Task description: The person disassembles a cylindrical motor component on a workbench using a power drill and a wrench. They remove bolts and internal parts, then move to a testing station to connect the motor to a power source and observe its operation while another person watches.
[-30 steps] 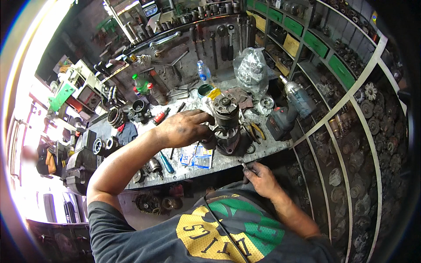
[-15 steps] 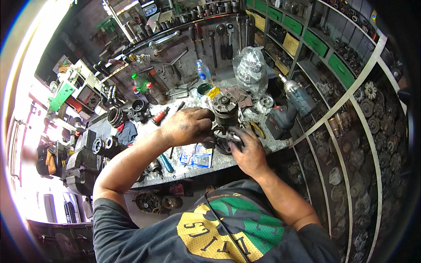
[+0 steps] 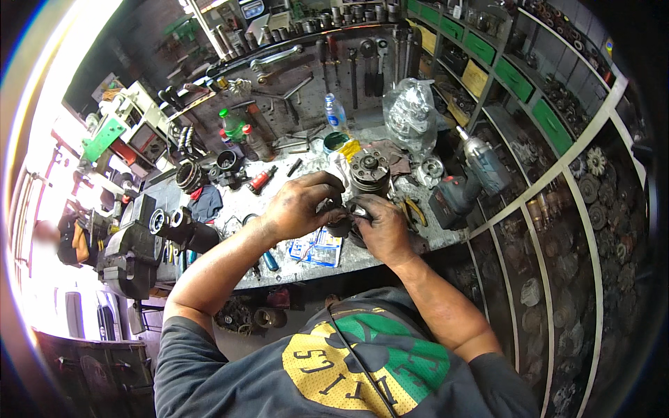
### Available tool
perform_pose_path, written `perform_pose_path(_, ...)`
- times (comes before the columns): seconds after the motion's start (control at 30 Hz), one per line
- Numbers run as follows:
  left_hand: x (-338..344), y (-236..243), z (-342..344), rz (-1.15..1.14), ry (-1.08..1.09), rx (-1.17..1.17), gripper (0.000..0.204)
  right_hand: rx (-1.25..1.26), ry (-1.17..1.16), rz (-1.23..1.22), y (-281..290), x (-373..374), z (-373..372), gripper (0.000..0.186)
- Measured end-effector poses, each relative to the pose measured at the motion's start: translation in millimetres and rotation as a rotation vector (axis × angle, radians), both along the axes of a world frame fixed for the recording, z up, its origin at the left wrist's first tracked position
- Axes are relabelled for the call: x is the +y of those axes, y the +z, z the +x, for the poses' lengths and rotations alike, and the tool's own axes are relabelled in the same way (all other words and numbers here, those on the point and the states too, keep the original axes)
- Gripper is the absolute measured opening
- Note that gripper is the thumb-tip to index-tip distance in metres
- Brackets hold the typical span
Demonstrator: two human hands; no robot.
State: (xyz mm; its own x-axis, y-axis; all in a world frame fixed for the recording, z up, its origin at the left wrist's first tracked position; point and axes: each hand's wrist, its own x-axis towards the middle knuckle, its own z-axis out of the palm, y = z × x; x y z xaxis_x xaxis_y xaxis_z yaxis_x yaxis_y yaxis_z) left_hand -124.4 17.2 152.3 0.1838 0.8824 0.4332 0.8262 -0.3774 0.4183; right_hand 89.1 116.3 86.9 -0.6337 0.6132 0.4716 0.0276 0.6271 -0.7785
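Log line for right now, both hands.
left hand: beside upright metal assembly | right hand: holding small shiny piece | pliers: on bench

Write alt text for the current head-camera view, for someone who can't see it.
A person's left hand and right hand are close together beside an upright, dark cylindrical metal part on a cluttered workbench. To their right are yellow-handled pliers and a cordless power tool; hand tools hang behind the workbench.

The right hand (image 3: 387, 230), at first in front of the bench (image 3: 446, 238), has moved up with its small metal piece (image 3: 359, 211) and is now close beside the left hand (image 3: 300, 206). The view has shifted slightly.
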Motion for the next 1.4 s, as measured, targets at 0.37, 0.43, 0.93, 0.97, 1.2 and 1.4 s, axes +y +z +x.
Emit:
perform_pose_path(0.37,-26.4,13.0,10.8,-0.244,0.111,0.108,0.025,0.164,0.052,-0.191,-21.4,6.4,-11.4,0.023)
perform_pose_path(0.43,-24.4,17.9,13.0,-0.302,0.131,0.186,0.025,0.157,0.045,-0.152,-21.2,6.1,-12.6,0.023)
perform_pose_path(0.93,19.0,44.6,-0.9,-0.391,0.046,0.242,0.018,0.041,-0.057,-0.056,-10.6,-8.9,-16.4,0.037)
perform_pose_path(0.97,24.1,47.1,-3.3,-0.46,0.034,0.261,0.019,0.056,-0.069,-0.042,-9.8,-10.7,-17.1,0.037)
perform_pose_path(1.2,56.5,42.3,-36.7,-0.737,-0.122,-0.042,0.02,0.076,-0.189,0.037,-7.3,-19.7,-26.7,0.037)
perform_pose_path(1.4,80.9,-66.6,-107.6,-0.631,0.157,-0.229,0.025,0.085,-0.24,0.094,-1.7,-28.3,-21.5,0.035)
